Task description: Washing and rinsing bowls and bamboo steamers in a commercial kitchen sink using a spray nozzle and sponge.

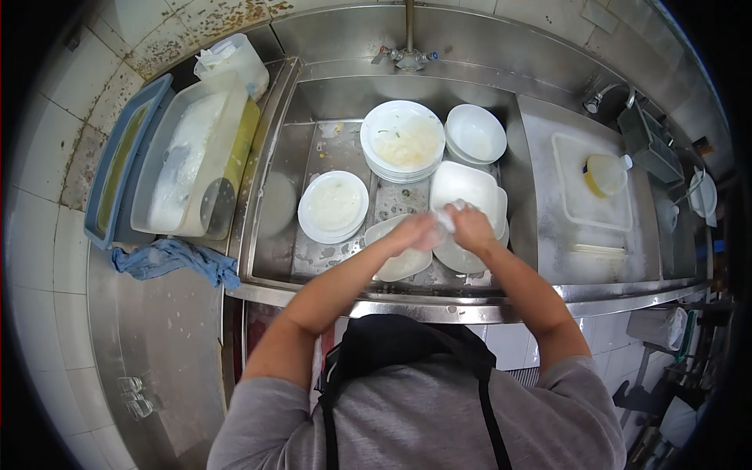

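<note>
My hands meet over the near part of the steel sink (270, 235). Between them is a small white crumpled thing (446, 220), whose kind I cannot make out. My right hand (473, 227) is closed around it. Smeared by motion, my left hand (417, 232) is beside it, and its fingers do not show clearly. Just beyond the hands sit white square dishes (457, 183). Below the hands are pale oval dishes (407, 266). A stack of white plates (402, 133) with food scraps on top stands farther back, beside white bowls (476, 131). Another short plate stack (333, 205) is on the left.
A tub of foamy liquid (223, 157) and a blue tray (102, 223) stand left of the sink, with a blue cloth (176, 260) before them. A tap (409, 59) rises behind. On the right drainboard (540, 125) is a bottle of yellow liquid (605, 175).
</note>
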Motion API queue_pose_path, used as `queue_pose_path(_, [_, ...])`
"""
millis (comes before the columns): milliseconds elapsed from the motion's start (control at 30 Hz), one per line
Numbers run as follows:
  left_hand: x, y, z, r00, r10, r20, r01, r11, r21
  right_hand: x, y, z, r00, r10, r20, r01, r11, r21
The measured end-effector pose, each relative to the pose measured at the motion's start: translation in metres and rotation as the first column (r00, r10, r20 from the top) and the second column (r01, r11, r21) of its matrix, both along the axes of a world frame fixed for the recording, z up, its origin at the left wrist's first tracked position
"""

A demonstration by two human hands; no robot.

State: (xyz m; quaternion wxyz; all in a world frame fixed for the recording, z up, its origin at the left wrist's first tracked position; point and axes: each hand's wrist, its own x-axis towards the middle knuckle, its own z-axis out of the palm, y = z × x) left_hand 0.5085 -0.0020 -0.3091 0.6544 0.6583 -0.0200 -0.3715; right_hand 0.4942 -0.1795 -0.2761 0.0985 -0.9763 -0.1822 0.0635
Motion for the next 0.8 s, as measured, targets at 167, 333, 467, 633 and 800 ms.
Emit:
queue_pose_path(167, [-0.019,0.057,-0.059,0.218,-0.951,0.221,0.495,0.303,0.814,0.004,-0.046,-0.008,0.983,0.070,-0.167,-0.097,0.982,-0.163])
queue_pose_path(333, [-0.051,0.088,-0.100,0.191,-0.919,0.345,0.320,0.391,0.863,0.012,-0.021,-0.005,0.958,-0.015,-0.285,-0.030,0.988,-0.150])
queue_pose_path(467, [-0.047,0.094,-0.099,-0.045,-0.876,0.481,0.439,0.415,0.797,0.028,0.022,0.054,0.984,0.031,-0.175,-0.040,0.998,-0.050])
queue_pose_path(633, [-0.042,0.099,-0.087,-0.102,-0.860,0.501,0.430,0.416,0.801,0.099,0.145,0.117,0.937,0.278,0.210,-0.342,0.851,0.398])
queue_pose_path(800, [-0.035,0.095,-0.048,-0.169,-0.883,0.437,0.489,0.310,0.815,0.144,0.327,0.204,0.698,0.439,0.566,-0.704,0.564,0.432])
